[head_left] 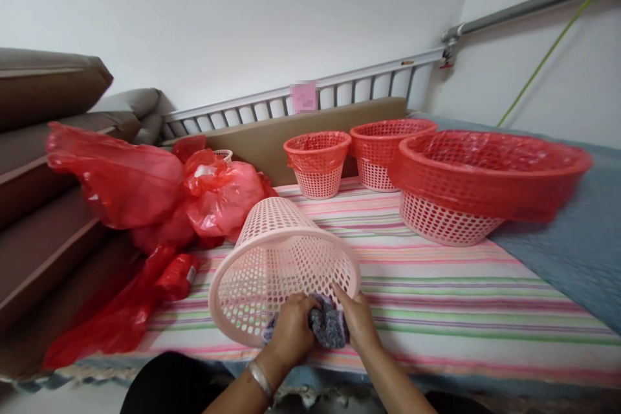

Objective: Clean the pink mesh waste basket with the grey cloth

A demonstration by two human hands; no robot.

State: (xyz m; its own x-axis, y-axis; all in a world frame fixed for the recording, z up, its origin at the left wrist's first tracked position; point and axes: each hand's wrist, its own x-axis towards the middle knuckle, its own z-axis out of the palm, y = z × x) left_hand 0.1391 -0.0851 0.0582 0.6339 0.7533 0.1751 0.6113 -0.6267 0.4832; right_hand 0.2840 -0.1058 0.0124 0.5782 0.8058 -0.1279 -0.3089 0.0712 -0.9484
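Note:
A pale pink perforated plastic basket lies tipped on its side on the striped bed cover, its mouth facing me. Both hands are at its lower rim. My left hand, with a silver bangle on the wrist, is closed on a grey knitted cloth. My right hand grips the same cloth from the right, fingers touching the basket's rim. Part of the cloth is hidden by my fingers.
Red plastic bags are heaped at the left, beside stacked brown cushions. Behind stand two small baskets lined with red bags and a large lined basket. A metal bed rail runs along the wall. A blue blanket covers the right.

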